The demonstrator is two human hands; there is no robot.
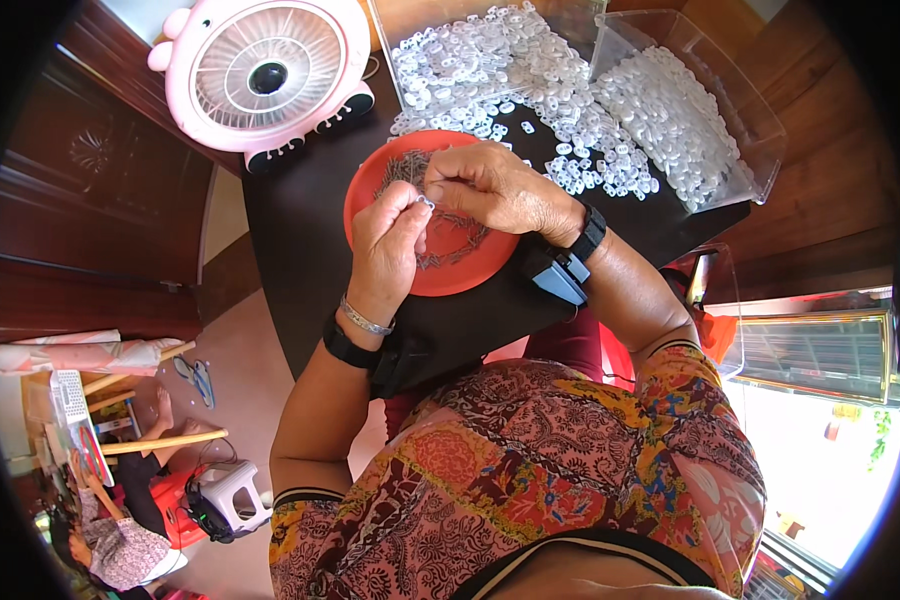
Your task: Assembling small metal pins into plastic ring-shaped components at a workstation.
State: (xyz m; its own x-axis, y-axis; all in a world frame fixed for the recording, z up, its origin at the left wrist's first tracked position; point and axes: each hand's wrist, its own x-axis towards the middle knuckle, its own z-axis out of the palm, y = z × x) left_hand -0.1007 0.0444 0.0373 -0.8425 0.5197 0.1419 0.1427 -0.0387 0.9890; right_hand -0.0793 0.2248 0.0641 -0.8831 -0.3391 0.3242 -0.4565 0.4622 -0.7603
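My left hand (388, 245) and my right hand (495, 188) meet over a red round plate (370, 180) that holds a heap of thin dark metal pins. Between the fingertips of both hands sits a small clear plastic piece (426, 202), pinched from both sides. The plate rests on a black table (300, 230) in front of me. Both wrists carry black bands, and the left also has a silver bracelet.
A pile of small clear plastic pieces (530, 90) lies behind the plate. A clear bin (740, 110) at the right holds more of them. A pink desk fan (270, 75) stands at the back left. A person sits on the floor at the lower left (120, 545).
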